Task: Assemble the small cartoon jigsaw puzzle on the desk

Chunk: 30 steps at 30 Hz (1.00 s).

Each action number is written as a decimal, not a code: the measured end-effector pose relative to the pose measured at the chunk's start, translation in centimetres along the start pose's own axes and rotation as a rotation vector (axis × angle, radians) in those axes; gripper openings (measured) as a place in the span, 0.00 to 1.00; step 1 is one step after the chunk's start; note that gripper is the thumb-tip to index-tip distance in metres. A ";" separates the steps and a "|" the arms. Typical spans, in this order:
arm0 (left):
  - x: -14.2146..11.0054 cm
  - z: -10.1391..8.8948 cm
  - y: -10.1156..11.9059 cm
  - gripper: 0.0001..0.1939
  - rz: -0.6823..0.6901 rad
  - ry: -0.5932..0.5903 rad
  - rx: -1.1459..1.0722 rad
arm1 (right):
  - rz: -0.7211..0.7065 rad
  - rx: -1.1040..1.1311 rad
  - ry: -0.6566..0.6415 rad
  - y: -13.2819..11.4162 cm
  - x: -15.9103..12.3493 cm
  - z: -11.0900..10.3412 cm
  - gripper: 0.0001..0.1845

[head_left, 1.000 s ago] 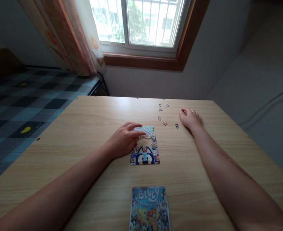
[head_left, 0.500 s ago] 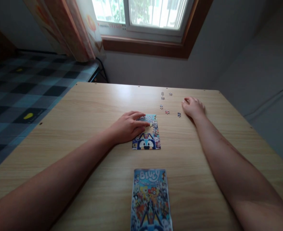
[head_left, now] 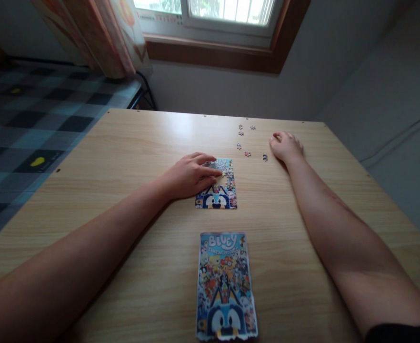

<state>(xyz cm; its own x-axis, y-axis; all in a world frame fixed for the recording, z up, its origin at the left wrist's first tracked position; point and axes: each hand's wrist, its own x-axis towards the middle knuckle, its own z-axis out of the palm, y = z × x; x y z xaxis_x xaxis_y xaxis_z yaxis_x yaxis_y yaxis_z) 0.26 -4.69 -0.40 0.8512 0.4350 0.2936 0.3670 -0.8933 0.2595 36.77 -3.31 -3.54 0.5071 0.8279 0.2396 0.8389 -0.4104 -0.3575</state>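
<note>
My left hand (head_left: pixel 195 175) lies over a small, partly assembled jigsaw puzzle (head_left: pixel 217 201), its fingers stretched out and slightly apart. The index fingertip touches a yellowish puzzle piece (head_left: pixel 224 174) beside a gap where bare wood shows. The hand covers the puzzle's left part. On the table to the right rests my right hand (head_left: pixel 287 146), fingers curled in loosely, with nothing visible in them. Left of it is a dark loose puzzle piece (head_left: pixel 265 157); a reddish puzzle piece (head_left: pixel 247 154) and several others lie farther left and back.
A printed reference picture (head_left: pixel 226 286) with the lettering "BLUEY" and a ragged lower edge lies nearest me. The wooden table (head_left: pixel 142 138) ends before a wall and window (head_left: pixel 231 12). A bed with a checked cover (head_left: pixel 77 121) stands at left, by a curtain (head_left: pixel 106 38).
My view has tipped downward, so everything sits higher and more of the reference picture shows. Both hands stay in essentially the same places on the table.
</note>
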 end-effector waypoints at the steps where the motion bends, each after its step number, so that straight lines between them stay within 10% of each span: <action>1: 0.0 0.0 0.0 0.14 0.004 0.002 0.005 | 0.000 -0.005 -0.005 0.0 0.0 0.0 0.21; 12: -0.4 -0.5 0.1 0.13 0.027 0.054 0.004 | 0.002 -0.011 -0.011 -0.6 -0.3 0.1 0.22; 21: -0.5 -0.1 -1.5 0.14 -0.317 0.267 0.034 | -0.005 0.003 -0.013 -0.7 -0.4 0.2 0.22; 30: -0.4 -0.1 -1.8 0.12 -0.318 0.224 0.085 | 0.003 -0.008 -0.039 -0.9 -0.4 0.3 0.23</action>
<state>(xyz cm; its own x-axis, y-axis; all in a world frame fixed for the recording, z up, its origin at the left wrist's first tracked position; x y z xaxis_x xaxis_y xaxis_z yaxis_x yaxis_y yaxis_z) -0.81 -3.20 -0.88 0.5908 0.6969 0.4065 0.6367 -0.7122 0.2956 35.78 -3.13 -3.58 0.5015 0.8410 0.2031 0.8391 -0.4156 -0.3511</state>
